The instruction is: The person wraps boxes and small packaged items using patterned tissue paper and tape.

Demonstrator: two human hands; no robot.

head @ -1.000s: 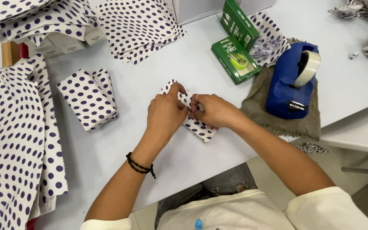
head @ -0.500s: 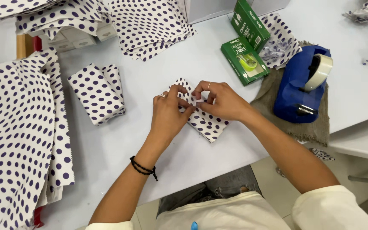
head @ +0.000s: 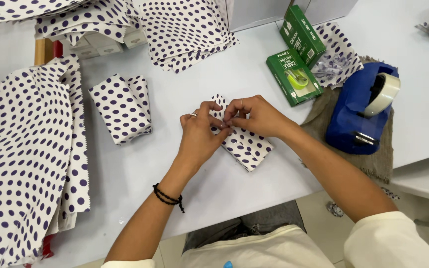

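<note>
Parcel (head: pixel 247 146) in dotted paper lies mid-worktop near the front edge; left hand (head: pixel 199 134) and right hand (head: pixel 254 116) both pinch its top fold. One more wrapped parcel (head: pixel 121 106), two green boxes (head: pixel 294 77), one blue tape dispenser (head: pixel 361 106). Since earlier, the fingers have closed together.

Left hand (head: pixel 199 136) wearing a finger ring, black beaded bracelet (head: pixel 167 197) circling wrist at 7 o'clock; right hand (head: pixel 256 116) ringed; cream sleeves showing

Bright, even light – soft shadows (faint), sharp focus, no glare.
</note>
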